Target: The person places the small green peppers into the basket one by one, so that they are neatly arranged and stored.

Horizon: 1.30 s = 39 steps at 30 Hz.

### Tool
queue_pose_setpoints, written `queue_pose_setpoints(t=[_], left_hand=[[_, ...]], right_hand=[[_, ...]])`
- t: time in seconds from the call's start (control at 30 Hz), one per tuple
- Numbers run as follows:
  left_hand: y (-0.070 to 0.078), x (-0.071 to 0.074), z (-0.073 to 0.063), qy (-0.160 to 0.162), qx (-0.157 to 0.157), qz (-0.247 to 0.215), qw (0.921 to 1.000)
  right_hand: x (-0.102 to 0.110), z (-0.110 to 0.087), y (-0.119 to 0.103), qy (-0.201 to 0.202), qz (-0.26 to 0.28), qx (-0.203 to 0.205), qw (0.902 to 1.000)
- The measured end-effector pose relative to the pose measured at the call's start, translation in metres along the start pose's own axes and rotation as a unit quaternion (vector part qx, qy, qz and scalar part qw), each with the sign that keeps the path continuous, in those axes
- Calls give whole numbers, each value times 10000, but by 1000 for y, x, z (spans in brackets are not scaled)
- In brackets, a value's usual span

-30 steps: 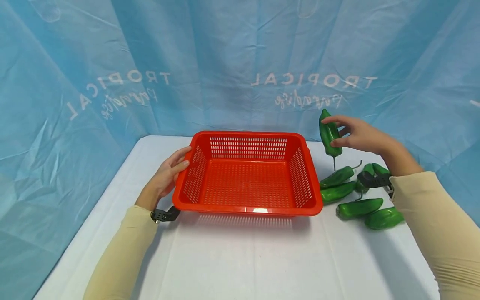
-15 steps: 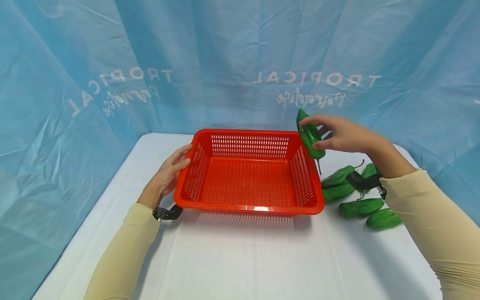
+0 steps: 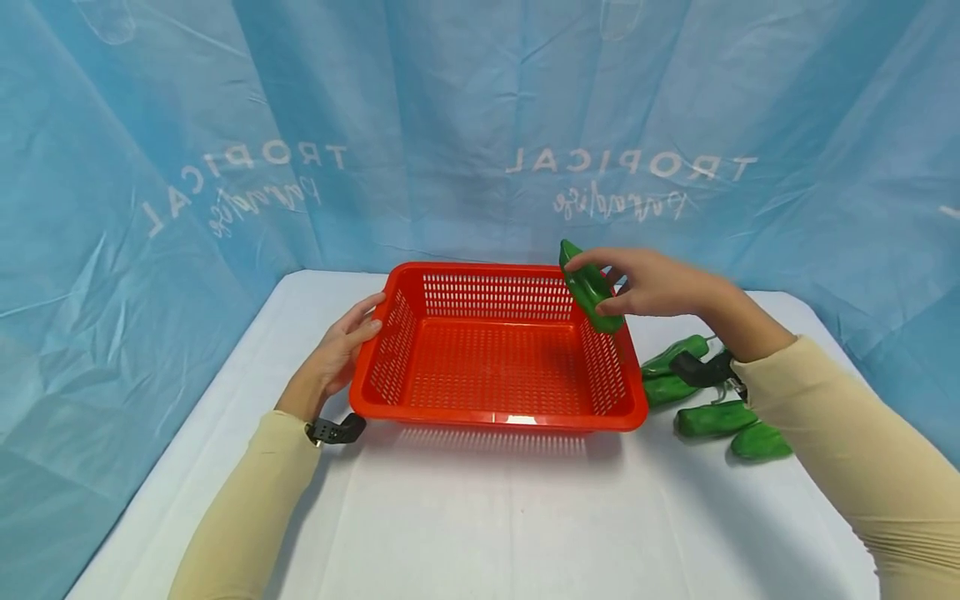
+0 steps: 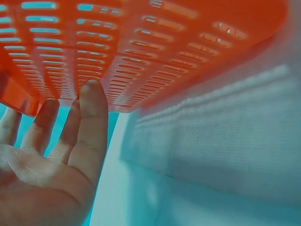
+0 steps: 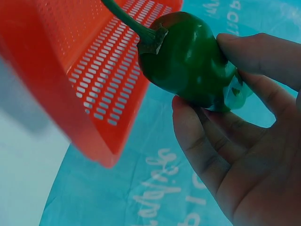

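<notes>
My right hand [image 3: 656, 282] pinches a long green pepper [image 3: 583, 285] between thumb and fingers, over the right back corner of a red plastic basket [image 3: 450, 414]. The pepper slants, its tapered end up. Close in the right wrist view, the pepper [image 5: 183, 61] shows its stem pointing toward the basket wall [image 5: 101, 89]. At the basket's left side, my left hand [image 3: 330, 354] touches the rim. Straight fingers [image 4: 91, 113] lie against the slotted outer wall in the left wrist view. Inside the basket, the perforated floor shows bare.
Several more green peppers [image 3: 712, 419] lie on the white tablecloth [image 3: 450, 517] right of the basket, some partly hidden by the right forearm. A blue curtain [image 3: 465, 167] with mirrored lettering hangs behind the table. Each wrist wears a black strap [image 3: 335, 429].
My right hand has carried the green pepper leftward, from beside the basket to over its right back corner, and the pepper has tilted more. The left hand and basket have stayed nearly still.
</notes>
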<state>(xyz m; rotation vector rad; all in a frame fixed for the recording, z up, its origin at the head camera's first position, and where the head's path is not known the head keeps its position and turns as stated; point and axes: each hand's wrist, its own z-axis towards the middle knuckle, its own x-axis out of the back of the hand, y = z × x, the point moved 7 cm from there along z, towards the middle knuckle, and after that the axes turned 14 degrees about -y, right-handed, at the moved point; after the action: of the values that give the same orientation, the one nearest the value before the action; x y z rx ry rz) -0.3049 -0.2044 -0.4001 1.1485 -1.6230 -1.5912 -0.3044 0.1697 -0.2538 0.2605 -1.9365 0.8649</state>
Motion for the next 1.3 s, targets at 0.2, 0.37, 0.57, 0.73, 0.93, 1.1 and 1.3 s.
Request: queue_pose_setpoints(t=[0.2,0.37,0.57,0.73,0.93,1.1,1.3], left_hand=[[0,1,-1,18,-10,21,10000],[0,0,1,-4,-118,-110,9999],[0,0,3,-133,-176,-310,9993],[1,0,4,-157,-178,-299,9993],[3,1,4,-14,-99,-135,9999],[3,-2,4,19,-96,-102,9999],[1,-1,0,132,-8,101,9999]], right_hand=[[-10,18,-12,-319,-148,166,9992],[-16,33,-21,-587,-23,171,9981],[-26,54,-36,-852,41,338,9958],[-40,75,-48,-1105,359,625,9913],[-54,100,-52,-1228,613,791,9874],[-67,117,-50,-1419,1039,844,9808],[-83,141,-50,-1503,1244,869,9769]])
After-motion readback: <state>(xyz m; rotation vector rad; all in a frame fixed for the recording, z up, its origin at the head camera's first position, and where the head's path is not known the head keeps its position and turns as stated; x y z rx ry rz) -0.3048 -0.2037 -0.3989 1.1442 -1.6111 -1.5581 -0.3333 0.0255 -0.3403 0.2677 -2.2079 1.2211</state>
